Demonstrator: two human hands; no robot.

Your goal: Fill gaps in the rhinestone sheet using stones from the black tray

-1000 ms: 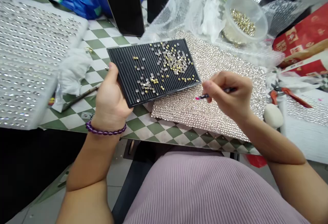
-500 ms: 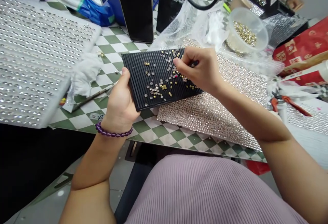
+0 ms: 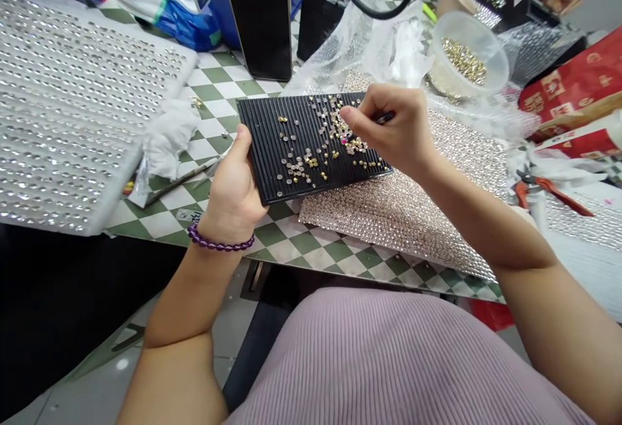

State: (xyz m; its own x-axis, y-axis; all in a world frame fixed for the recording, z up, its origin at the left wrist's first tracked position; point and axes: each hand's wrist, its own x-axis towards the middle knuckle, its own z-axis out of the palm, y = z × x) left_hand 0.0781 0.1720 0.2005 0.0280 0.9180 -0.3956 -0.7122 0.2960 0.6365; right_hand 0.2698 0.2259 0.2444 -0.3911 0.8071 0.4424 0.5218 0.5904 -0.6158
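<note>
A black ridged tray [image 3: 272, 153] is held at its left edge by my left hand [image 3: 233, 185], thumb on top and the other fingers hidden beneath. Small clear and gold rhinestones [image 3: 296, 167] lie scattered over its ridges. Over the tray's right part, my right hand [image 3: 401, 124] pinches a dark thin pen-like tool [image 3: 383, 117]. The tool's lower end is near a small pink spot [image 3: 344, 141] among the stones. Under the tray's right side lies a sparkling rhinestone sheet [image 3: 379, 211].
A white sheet with rows of gems [image 3: 87, 114] lies at left. Behind the tray stand a black phone-like slab [image 3: 260, 17] and a clear tub of gold stones [image 3: 495, 56]. Red-handled pliers [image 3: 558, 197] lie at right. Another person's hand [image 3: 562, 1] shows at the top right.
My right hand has shifted slightly right and up, showing more stones beneath it. The tray and my left hand appear a little further right, and the view has shifted slightly too.
</note>
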